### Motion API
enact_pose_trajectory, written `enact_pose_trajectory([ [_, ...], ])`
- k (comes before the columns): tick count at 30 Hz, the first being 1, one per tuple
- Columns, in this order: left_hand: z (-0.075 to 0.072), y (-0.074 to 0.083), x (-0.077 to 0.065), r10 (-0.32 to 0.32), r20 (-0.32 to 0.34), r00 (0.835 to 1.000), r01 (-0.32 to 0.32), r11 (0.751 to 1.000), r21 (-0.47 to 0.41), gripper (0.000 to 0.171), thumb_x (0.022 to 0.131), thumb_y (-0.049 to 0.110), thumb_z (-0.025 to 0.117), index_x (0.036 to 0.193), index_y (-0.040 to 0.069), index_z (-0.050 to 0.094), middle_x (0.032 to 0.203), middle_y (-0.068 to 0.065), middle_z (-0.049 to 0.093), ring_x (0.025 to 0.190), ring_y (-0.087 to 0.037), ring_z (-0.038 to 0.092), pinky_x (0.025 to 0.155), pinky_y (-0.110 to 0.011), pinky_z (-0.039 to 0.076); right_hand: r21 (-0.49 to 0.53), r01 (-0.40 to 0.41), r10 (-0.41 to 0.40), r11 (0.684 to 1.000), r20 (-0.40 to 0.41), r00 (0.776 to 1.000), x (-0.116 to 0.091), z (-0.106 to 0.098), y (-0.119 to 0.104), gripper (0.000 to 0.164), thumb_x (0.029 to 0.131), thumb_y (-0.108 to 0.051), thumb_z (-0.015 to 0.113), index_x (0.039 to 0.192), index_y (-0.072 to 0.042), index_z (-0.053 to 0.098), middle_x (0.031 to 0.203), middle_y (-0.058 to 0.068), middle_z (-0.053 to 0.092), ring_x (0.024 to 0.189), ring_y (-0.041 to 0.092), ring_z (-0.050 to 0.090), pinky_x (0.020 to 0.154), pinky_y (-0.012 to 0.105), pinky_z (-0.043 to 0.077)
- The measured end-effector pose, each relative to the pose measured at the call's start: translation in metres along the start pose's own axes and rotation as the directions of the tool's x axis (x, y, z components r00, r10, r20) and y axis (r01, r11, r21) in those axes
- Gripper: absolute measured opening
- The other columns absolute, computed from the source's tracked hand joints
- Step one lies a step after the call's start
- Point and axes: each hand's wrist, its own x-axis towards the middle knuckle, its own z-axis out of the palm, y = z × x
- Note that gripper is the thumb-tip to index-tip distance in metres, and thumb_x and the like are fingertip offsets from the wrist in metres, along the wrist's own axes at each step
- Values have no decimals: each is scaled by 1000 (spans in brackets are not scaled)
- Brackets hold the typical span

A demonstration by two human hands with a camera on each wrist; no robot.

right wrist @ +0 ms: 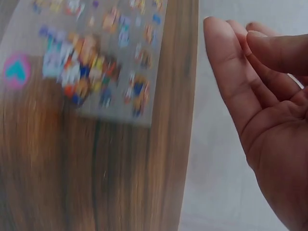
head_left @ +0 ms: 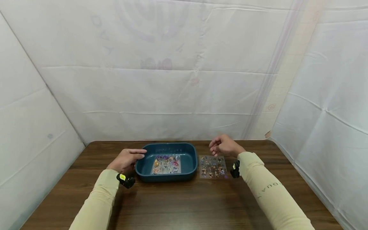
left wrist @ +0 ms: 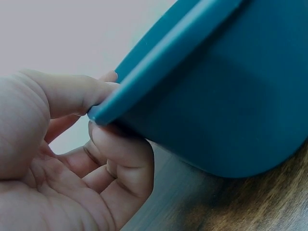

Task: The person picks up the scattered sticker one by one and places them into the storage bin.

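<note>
A dark teal plastic basin [head_left: 189,174] stands on the table, with a clear sheet of colourful stickers [head_left: 166,164] lying flat inside it. My left hand [head_left: 125,160] grips the basin's left rim; in the left wrist view the thumb lies over the rim [left wrist: 159,65] and curled fingers sit beneath it. To the right of the basin, a second transparent sticker sheet [head_left: 213,166] with small cartoon figures lies on the table. Just above that sheet's far edge hovers my right hand [head_left: 225,146], its fingers loosely bent and nothing visible between them. The right wrist view shows this hand [right wrist: 269,96] apart from the sheet.
The brown wood-grain table [head_left: 178,204] ends against a white sheet wall [head_left: 161,95] at the back. Similar white sheeting [head_left: 330,121] encloses the right side, and more hangs on the left. Black wrist cameras [head_left: 126,180] are strapped to both forearms.
</note>
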Motion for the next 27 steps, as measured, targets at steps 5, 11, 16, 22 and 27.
enact_pose_trajectory([
  [5, 0, 1, -1, -12, -1, 1000, 12, 1000, -9, 46, 104, 18, 65, 146, 2, 59, 148, -27, 57, 104, -19, 73, 83, -36, 62, -92, -10, 7, 996, -34, 999, -6, -9, 13, 23, 97, 10, 59, 118, 16, 68, 108, 33, 70, 87, 32, 73, 80, 49, 63],
  [11, 1, 2, -2, -20, -17, 1000, 20, 1000, -12, 44, 104, 17, 64, 146, 2, 60, 147, -26, 58, 101, -18, 72, 82, -36, 62, -179, 34, -42, 983, -36, 998, -9, -16, 26, 25, 91, 14, 57, 112, 17, 70, 95, 29, 71, 76, 25, 69, 67, 39, 61],
  [16, 1, 1, 0, -18, -16, 1000, 18, 1000, -4, 43, 105, 15, 62, 146, 1, 59, 148, -27, 56, 104, -19, 71, 84, -38, 63, -281, -3, -14, 960, -60, 998, -10, -14, 33, 27, 86, 11, 59, 110, 12, 73, 88, 19, 72, 72, 19, 64, 66, 37, 60],
  [22, 2, 0, 2, -22, -11, 1000, 22, 1000, -8, 43, 105, 15, 63, 146, 1, 60, 150, -28, 54, 108, -21, 71, 86, -41, 63, -534, -127, 65, 836, -133, 989, -7, -5, 39, 11, 83, 0, 78, 93, -1, 74, 88, 9, 71, 74, 18, 63, 64, 32, 55],
  [27, 1, -1, 0, -16, -19, 1000, 16, 1000, -8, 43, 105, 15, 63, 145, 1, 60, 150, -29, 54, 107, -23, 71, 88, -42, 63, -629, -167, 101, 760, -140, 985, -1, 4, 36, 15, 86, 1, 73, 81, -6, 61, 79, 7, 59, 69, 20, 51, 64, 32, 42],
])
